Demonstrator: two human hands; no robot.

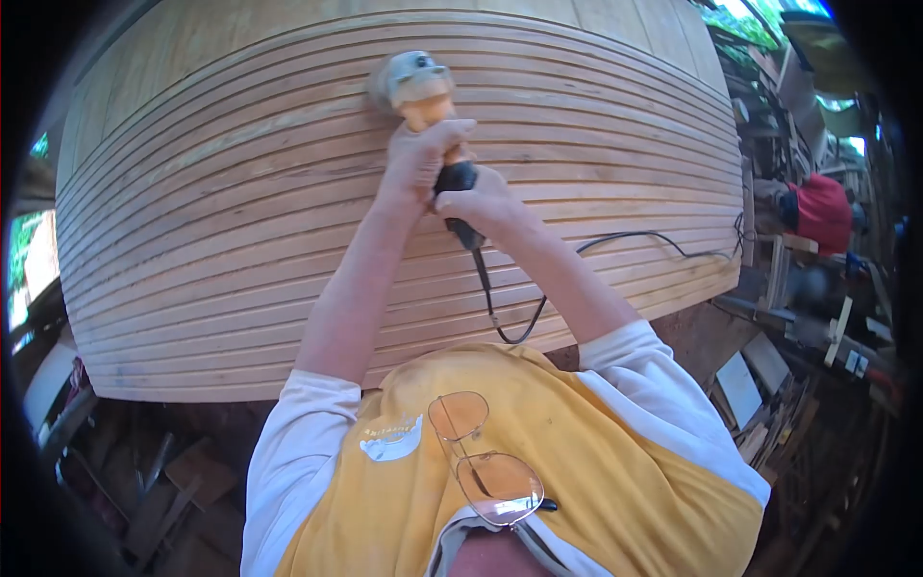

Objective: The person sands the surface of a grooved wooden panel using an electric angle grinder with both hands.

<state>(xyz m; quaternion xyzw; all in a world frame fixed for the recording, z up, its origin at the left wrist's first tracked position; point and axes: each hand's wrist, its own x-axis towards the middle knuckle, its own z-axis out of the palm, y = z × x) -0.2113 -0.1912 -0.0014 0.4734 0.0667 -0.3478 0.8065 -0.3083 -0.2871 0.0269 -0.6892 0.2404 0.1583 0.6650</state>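
An angle grinder [428, 91] with a pale metal head and an orange body lies over the grooved wooden panel [240, 231]. My left hand [418, 159] is closed round the orange body just behind the head. Farther back, my right hand [481, 204] grips the black rear handle [456, 178]. A black power cord [484, 279] runs from the handle, loops near my shirt and crosses the panel to the right. The disc at the head's left side is blurred, and I cannot tell whether it touches the wood.
Smooth, ungrooved boards [558, 12] border the panel at the far side. Glasses [498, 486] hang at my yellow shirt's collar. On the right are a red cloth-like shape [822, 213] and wood offcuts [740, 389]. More scrap wood [200, 471] lies low at left.
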